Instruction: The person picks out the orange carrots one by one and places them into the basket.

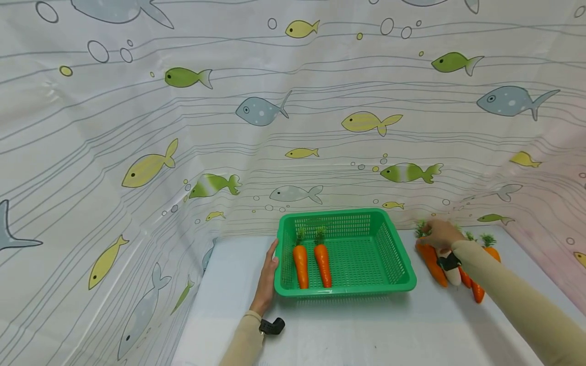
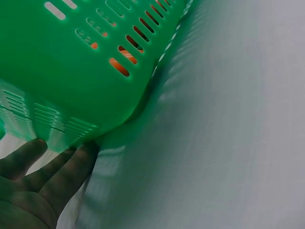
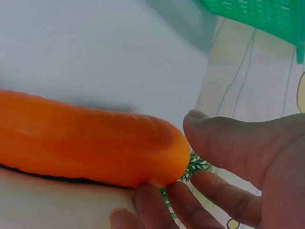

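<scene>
My left hand (image 1: 265,283) rests its extended fingers along the left side of a green plastic basket (image 1: 345,292). The left wrist view shows the fingertips (image 2: 86,152) touching the basket's outer wall near its base. Inside the basket lie two carrots, one at the left (image 1: 300,264) and another (image 1: 322,264) beside it. My right hand (image 1: 441,235) is over the leafy end of a carrot (image 3: 90,140) on the table. Its thumb and fingers are spread about that end, fingertips at the carrot's lower edge, thumb seemingly apart from it. A white radish (image 1: 453,275) lies alongside.
More carrots, one (image 1: 477,292) in front and one (image 1: 492,252) behind, lie partly hidden under my right forearm. The white table (image 1: 339,330) meets a fish-printed sheet (image 1: 320,173) at the back and sides.
</scene>
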{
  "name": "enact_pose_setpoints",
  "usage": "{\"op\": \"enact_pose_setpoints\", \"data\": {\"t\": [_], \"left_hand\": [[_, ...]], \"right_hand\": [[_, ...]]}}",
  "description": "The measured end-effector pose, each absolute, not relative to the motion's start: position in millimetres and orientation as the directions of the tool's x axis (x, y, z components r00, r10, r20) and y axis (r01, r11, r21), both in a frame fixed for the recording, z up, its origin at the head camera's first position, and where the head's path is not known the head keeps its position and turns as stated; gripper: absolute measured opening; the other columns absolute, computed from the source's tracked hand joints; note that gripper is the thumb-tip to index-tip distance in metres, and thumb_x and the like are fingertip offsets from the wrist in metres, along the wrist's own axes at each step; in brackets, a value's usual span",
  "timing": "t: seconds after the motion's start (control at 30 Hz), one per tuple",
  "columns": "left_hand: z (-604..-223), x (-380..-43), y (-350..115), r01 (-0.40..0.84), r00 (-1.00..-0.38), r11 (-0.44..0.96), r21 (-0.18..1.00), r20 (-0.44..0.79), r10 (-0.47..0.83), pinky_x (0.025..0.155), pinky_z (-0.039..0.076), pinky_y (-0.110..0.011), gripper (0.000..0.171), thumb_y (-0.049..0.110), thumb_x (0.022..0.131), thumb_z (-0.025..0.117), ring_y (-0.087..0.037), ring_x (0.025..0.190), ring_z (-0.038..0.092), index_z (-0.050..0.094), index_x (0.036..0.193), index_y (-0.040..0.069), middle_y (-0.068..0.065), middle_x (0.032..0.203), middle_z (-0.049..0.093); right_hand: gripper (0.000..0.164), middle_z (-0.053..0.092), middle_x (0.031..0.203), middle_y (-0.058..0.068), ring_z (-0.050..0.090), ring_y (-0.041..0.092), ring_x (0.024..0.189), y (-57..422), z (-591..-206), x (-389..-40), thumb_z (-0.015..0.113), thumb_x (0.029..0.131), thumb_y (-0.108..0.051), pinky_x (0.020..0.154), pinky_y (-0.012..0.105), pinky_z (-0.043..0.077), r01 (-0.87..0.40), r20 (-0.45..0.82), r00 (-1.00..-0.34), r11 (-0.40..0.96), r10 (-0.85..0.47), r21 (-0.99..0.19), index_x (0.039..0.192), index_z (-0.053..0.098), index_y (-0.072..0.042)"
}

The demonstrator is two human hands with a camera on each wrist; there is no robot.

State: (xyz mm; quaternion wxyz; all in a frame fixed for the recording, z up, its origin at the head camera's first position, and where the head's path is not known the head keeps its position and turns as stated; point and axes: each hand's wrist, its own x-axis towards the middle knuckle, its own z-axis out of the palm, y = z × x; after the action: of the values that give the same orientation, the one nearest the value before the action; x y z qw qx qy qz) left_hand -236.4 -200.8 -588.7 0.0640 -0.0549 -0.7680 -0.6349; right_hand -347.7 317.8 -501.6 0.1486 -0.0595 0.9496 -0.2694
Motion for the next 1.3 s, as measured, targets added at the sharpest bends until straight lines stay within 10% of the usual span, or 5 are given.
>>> {"op": "enact_pose_setpoints", "data": {"t": [0.3, 0.47, 0.67, 0.87, 1.3], "left_hand": [[-589, -236, -201, 0.149, -0.988, 0.177, 0.973, 0.152, -0.002, 0.127, 0.011, -0.072, 0.056, 0.043, 0.114, 0.026, -0.036, 0.165, 0.015, 0.023, 0.169, 0.038, -0.001, 0.179, 0.018], [-590, -236, -201, 0.145, -0.989, 0.173, 0.974, 0.148, -0.006, 0.127, 0.011, -0.072, 0.056, 0.043, 0.113, 0.027, -0.036, 0.165, 0.016, 0.024, 0.169, 0.039, 0.0, 0.179, 0.019], [-591, -235, -202, 0.153, -0.988, 0.181, 0.971, 0.157, -0.007, 0.127, 0.01, -0.072, 0.056, 0.042, 0.114, 0.027, -0.035, 0.165, 0.015, 0.024, 0.17, 0.037, -0.001, 0.179, 0.019], [-591, -235, -201, 0.153, -0.987, 0.179, 0.972, 0.158, -0.012, 0.127, 0.01, -0.073, 0.056, 0.043, 0.114, 0.026, -0.036, 0.165, 0.015, 0.024, 0.17, 0.037, -0.001, 0.179, 0.019], [-592, -237, -202, 0.159, -0.987, 0.165, 0.973, 0.161, 0.002, 0.127, 0.009, -0.072, 0.055, 0.042, 0.115, 0.025, -0.036, 0.165, 0.014, 0.023, 0.17, 0.037, -0.001, 0.179, 0.019]], "right_hand": [[0.061, 0.065, 0.125, 0.038, 0.065, 0.024, 0.071, 317, -517, -350, 0.08, 0.091, -0.023, 0.058, 0.036, 0.056, -0.1, -0.189, -0.961, 0.893, -0.201, -0.44, 0.133, 0.06, 0.016], [0.061, 0.066, 0.128, 0.037, 0.071, 0.041, 0.092, 314, -524, -350, 0.084, 0.087, -0.023, 0.068, 0.046, 0.061, -0.129, -0.154, -0.968, 0.916, -0.2, -0.379, 0.131, 0.065, 0.014], [0.052, 0.072, 0.102, 0.027, 0.065, 0.033, 0.081, 304, -520, -345, 0.091, 0.078, -0.022, 0.062, 0.042, 0.055, -0.118, -0.125, -0.977, 0.926, -0.173, -0.357, 0.111, 0.07, 0.011], [0.039, 0.045, 0.066, 0.004, 0.045, 0.021, 0.06, 297, -527, -341, 0.092, 0.075, -0.014, 0.055, 0.031, 0.037, -0.131, -0.083, -0.981, 0.916, -0.175, -0.38, 0.072, 0.054, -0.008], [0.04, 0.06, 0.077, 0.011, 0.054, 0.027, 0.07, 293, -530, -343, 0.09, 0.081, -0.026, 0.063, 0.038, 0.046, -0.096, -0.171, -0.973, 0.944, -0.157, -0.316, 0.089, 0.063, 0.002]]}}
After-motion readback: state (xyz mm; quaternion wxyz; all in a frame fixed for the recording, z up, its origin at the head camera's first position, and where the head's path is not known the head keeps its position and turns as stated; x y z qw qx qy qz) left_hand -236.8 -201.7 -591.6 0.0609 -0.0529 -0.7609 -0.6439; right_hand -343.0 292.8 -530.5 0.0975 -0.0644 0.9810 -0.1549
